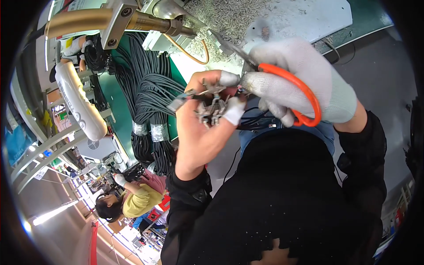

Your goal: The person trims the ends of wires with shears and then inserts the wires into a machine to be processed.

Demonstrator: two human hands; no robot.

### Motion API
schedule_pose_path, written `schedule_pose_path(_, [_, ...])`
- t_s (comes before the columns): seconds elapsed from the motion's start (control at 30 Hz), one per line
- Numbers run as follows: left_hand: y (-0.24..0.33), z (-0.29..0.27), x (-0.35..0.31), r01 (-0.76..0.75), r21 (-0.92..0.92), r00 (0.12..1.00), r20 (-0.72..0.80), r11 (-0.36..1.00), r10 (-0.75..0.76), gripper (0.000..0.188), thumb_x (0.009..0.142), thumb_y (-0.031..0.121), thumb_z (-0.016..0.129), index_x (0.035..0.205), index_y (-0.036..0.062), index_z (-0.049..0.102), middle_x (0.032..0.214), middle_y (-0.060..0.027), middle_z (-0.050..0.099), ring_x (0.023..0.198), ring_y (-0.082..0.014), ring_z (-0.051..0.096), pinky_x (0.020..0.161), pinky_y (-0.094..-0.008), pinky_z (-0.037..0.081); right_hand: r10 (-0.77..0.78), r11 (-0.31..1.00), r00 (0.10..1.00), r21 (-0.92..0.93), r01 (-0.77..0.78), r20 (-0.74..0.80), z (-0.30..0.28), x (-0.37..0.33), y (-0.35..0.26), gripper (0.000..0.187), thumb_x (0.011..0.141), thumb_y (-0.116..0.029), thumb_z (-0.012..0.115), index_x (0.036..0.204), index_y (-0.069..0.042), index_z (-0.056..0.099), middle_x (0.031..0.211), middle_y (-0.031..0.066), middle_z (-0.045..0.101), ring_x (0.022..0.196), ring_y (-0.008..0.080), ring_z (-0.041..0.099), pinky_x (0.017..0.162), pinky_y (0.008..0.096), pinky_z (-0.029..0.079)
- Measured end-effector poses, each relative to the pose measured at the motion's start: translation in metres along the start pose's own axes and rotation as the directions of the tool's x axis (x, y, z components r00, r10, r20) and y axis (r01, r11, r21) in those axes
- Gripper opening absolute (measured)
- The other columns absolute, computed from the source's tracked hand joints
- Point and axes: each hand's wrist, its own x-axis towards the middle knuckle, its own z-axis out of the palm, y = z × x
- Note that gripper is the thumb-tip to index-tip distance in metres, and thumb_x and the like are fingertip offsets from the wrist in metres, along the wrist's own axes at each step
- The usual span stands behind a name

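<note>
Occupying both hands (194, 139) (304, 66): silvery metal pieces (216, 108) left, orange-handled scissors (309, 93) right.

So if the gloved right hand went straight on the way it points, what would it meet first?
Most likely the left hand, whose white-covered fingertips lie just ahead of the right hand; whether they already touch is unclear.

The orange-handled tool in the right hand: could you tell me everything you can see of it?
The orange-handled tool looks like scissors. Its smooth, plastic-looking handle curves in a wide bow around the white-gloved right hand, which grips it and hides part of it. The grey, metal-looking blade end points up and left, toward scattered silvery bits; whether it touches them is unclear.
</note>
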Motion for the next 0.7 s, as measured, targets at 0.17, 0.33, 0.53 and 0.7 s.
schedule_pose_path(0.17, [0.003,0.006,0.001,-0.027,0.147,0.996,-0.079,0.989,0.039,0.020,0.081,-0.002,0.063,0.098,-0.0002,0.053,0.078,0.0013,0.056,0.062,-0.0038,0.050,0.054,-0.0179,0.040,-0.209,0.958,0.923,-0.259,0.126,-0.323,0.004,-0.016,0.025,0.009,0.080,-0.010,0.057,0.082,-0.002,0.060,0.055,0.0046,0.053,0.050,0.0126,0.055,0.049,0.0265,0.045])
schedule_pose_path(0.33, [0.005,0.013,0.003,0.046,-0.038,0.999,-0.010,0.998,-0.047,0.017,0.081,-0.004,0.058,0.097,-0.0012,0.053,0.076,0.0011,0.055,0.061,-0.0033,0.048,0.053,-0.0174,0.037,-0.682,0.525,0.702,-0.806,0.274,-0.205,0.011,-0.023,0.038,0.019,0.072,-0.010,0.065,0.090,-0.004,0.063,0.065,0.0052,0.055,0.059,0.0177,0.057,0.066,0.0314,0.052])
schedule_pose_path(0.53, [0.005,0.013,0.007,0.221,-0.348,0.975,0.083,0.911,-0.205,0.018,0.083,-0.006,0.047,0.100,-0.0013,0.051,0.064,0.0018,0.046,0.052,-0.0029,0.037,0.045,-0.0184,0.027,-0.778,0.361,0.589,-0.923,0.137,-0.217,0.023,-0.018,0.060,0.030,0.066,-0.016,0.071,0.094,-0.007,0.064,0.071,0.0040,0.054,0.064,0.0201,0.056,0.086,0.0377,0.050])
schedule_pose_path(0.7, [0.001,0.003,0.009,0.297,-0.464,0.955,0.131,0.834,-0.267,0.020,0.084,-0.005,0.045,0.103,-0.0013,0.050,0.063,0.0020,0.041,0.050,-0.0033,0.032,0.043,-0.0189,0.023,-0.781,0.299,0.594,-0.950,0.087,-0.192,0.028,-0.011,0.059,0.030,0.068,-0.016,0.071,0.096,-0.008,0.065,0.068,0.0026,0.053,0.061,0.0189,0.056,0.086,0.0373,0.050])
